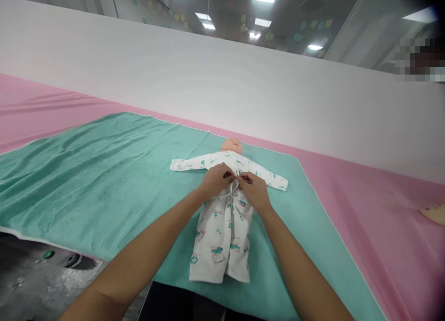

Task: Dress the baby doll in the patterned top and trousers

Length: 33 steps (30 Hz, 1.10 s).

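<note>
A baby doll (232, 145) lies on its back, dressed in a white printed top (208, 160) with long sleeves stretched out to both sides. White printed pants (217, 237) cover its legs and point toward me. Over the doll's belly, my left hand (217, 178) pinches a thin white tie string (233, 187) at the front of the top. Close beside it, my right hand (253, 187) pinches the same string from the other side. The fingertips of both hands nearly meet, and the string hangs in a loop below them. My fingers hide part of the top's front.
Beneath the doll spreads a teal blanket (114, 173), wrinkled at the left, over a pink cover (351, 191). A white wall (194, 80) with glass above it rises behind. Beige material (433, 213) shows at the right edge. A green round object (48, 254) lies on the floor at lower left.
</note>
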Each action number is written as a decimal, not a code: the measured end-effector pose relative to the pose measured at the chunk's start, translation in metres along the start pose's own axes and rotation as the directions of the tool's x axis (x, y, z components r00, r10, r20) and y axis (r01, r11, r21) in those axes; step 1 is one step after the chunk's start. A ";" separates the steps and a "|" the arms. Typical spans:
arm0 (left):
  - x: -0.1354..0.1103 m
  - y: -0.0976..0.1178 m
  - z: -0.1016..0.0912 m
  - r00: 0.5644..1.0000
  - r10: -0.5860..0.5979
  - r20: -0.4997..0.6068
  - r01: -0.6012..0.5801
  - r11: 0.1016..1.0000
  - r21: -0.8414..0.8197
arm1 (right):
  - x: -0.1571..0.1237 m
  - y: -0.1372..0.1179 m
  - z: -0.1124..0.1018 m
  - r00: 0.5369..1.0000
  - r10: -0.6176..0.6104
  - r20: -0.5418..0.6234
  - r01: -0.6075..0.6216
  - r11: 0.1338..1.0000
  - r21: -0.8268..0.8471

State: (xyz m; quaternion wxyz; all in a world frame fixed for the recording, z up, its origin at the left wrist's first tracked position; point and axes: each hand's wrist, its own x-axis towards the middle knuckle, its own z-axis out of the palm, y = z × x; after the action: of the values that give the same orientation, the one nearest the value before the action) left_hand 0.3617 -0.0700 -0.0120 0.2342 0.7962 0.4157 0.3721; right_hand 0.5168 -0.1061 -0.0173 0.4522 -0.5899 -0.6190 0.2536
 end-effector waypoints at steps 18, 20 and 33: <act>-0.002 0.003 -0.001 0.992 -0.107 0.062 0.121 0.932 -0.340 | 0.000 0.005 0.001 0.998 0.063 0.029 -0.069 0.944 0.323; -0.002 0.002 -0.001 0.993 -0.098 0.065 0.114 0.936 -0.334 | 0.000 0.006 0.001 0.998 0.053 0.024 -0.058 0.947 0.315; -0.001 0.004 -0.001 0.992 -0.105 0.075 0.123 0.945 -0.303 | -0.002 0.002 -0.002 0.991 -0.131 -0.024 0.134 0.975 0.178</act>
State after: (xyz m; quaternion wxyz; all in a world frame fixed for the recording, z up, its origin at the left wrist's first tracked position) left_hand 0.3622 -0.0727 -0.0090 0.3882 0.7352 0.3914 0.3946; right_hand 0.5193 -0.1084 -0.0181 0.5230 -0.5058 -0.6289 0.2740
